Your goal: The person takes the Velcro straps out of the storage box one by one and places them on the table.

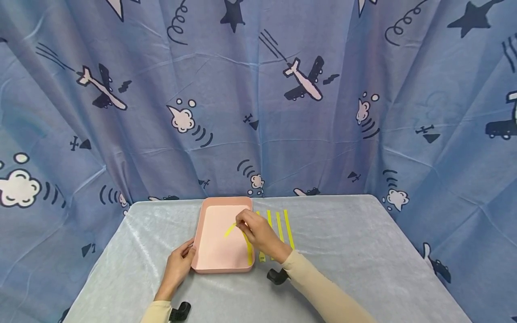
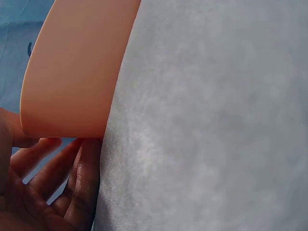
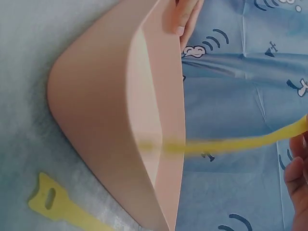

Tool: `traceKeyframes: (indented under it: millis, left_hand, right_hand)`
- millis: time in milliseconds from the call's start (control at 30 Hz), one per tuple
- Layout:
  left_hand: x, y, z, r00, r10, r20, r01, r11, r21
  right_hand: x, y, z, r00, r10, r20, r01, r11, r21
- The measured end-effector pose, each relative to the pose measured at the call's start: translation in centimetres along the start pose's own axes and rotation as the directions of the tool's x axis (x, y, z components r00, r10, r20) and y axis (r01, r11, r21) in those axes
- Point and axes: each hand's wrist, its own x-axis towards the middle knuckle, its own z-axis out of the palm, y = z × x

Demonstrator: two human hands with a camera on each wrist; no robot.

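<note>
A shallow pink tray (image 1: 222,270) lies on the cloth-covered table. My left hand (image 1: 178,265) grips its left side near the front corner; in the left wrist view the fingers (image 2: 86,187) are at the tray's outer wall (image 2: 72,82). Above the tray's right half, my right hand (image 1: 258,231) pinches a yellow hook-and-loop cable tie (image 1: 230,230). A yellow length (image 1: 248,253) also shows below this hand, at the tray's right side; whether it is the same tie I cannot tell. In the right wrist view the held tie (image 3: 240,144) stretches across the tray rim, its far end blurred.
Several more yellow cable ties (image 1: 288,229) lie side by side right of the tray, partly behind my right hand. One slotted head (image 3: 50,197) shows beside the tray. Pale cloth covers the table (image 1: 343,251); a blue patterned curtain (image 1: 226,89) hangs behind.
</note>
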Motion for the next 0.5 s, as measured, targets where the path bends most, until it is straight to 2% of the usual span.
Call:
traceKeyframes:
  millis: [267,367,500]
  left_hand:
    - [-0.1,0.0,0.1,1.000,0.003,-0.008,-0.003,1.000,-0.001]
    - [-0.2,0.1,0.1,1.000,0.012,-0.010,-0.012,1.000,-0.001]
    - [-0.2,0.1,0.0,1.000,0.010,-0.002,-0.010,1.000,-0.008]
  right_hand:
    - [-0.6,0.3,-0.4,0.990,0.139,-0.012,-0.136,0.983,0.121]
    - [-0.8,0.3,-0.5,0.979,0.203,-0.023,-0.196,0.964,0.179]
    - [-1.1,0.3,-0.5,0.953,0.299,-0.041,-0.282,0.930,0.235]
